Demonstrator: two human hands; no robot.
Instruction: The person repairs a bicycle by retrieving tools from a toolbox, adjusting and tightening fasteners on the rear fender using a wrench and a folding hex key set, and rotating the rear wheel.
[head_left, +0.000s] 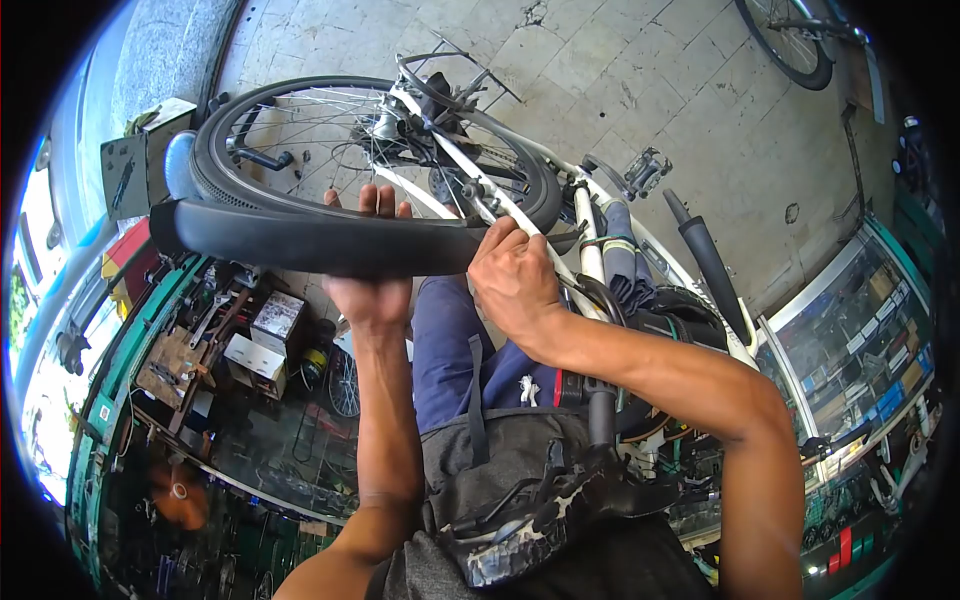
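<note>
A long curved black mudguard [300, 238] lies across the near side of a bicycle wheel [215, 165]. My left hand [370, 295] holds it from beneath, with the fingertips showing above its far edge and the middle of the hand hidden behind it. At the mudguard's right end, my right hand [515, 272] is closed, knuckles up, beside the white bicycle frame [520, 215]. What lies under those fingers is mostly hidden. The wheel's spokes and hub [385, 125] show beyond the mudguard, and the bicycle is tilted on its side in front of my legs.
A pedal [645, 172] sticks up right of the frame. Glass display cases [850, 320] stand at the right, and a cluttered workbench with tools [185, 360] is at the left. Another bicycle wheel [800, 65] shows at the top right. Tiled floor [600, 80] lies beyond.
</note>
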